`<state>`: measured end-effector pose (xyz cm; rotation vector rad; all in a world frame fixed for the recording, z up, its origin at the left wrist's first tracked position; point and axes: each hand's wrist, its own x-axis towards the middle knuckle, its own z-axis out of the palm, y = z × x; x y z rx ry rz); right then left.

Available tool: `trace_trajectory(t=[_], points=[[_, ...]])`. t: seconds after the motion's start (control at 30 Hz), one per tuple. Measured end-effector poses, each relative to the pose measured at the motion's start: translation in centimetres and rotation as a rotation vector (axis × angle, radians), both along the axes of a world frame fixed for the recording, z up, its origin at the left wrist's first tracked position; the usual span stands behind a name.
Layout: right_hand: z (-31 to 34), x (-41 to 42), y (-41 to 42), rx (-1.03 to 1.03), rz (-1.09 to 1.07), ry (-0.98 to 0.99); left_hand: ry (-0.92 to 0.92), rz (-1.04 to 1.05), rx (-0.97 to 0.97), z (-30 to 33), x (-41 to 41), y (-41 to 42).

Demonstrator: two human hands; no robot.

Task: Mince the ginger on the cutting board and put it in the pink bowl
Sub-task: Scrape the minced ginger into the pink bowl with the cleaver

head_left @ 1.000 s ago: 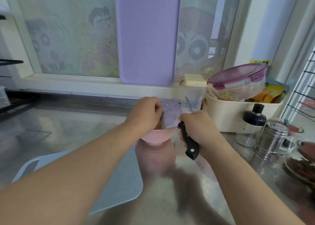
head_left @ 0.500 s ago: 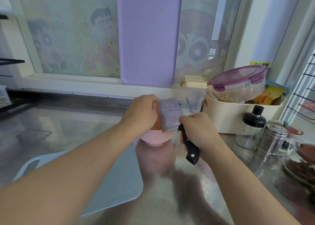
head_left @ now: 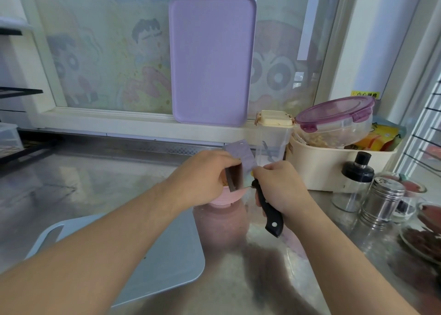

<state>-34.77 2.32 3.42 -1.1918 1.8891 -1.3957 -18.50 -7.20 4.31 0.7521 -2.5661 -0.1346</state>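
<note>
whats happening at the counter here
A person holds a cleaver over the pink bowl, the right hand gripping its black handle. The left hand is against the blade's face, seemingly wiping minced ginger into the bowl. The grey cutting board lies nearer the person on the steel counter, with no ginger visible on it.
</note>
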Motion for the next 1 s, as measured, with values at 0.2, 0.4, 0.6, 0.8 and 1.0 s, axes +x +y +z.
trace_trajectory(t=[0.2,0.4,0.6,0.8,1.0], points=[[-0.1,0.2,0.0,-0.014,-0.014,0.069,-0.013,0.074,0.014,0.0,-0.1,0.2],[0.0,0.0,0.0,-0.019,-0.017,0.066,-0.082,0.145,-0.025,0.0,-0.1,0.2],[0.2,-0.2,0.0,-0.024,-0.042,0.05,0.262,0.34,0.198,-0.9,0.7,-0.9],[0.2,-0.2,-0.1,-0.053,-0.054,0.056,0.478,0.332,0.371,-0.3,0.8,-0.7],[0.3,-0.2,0.1,-0.043,-0.049,0.038,0.475,0.31,0.401,-0.7,0.8,-0.7]])
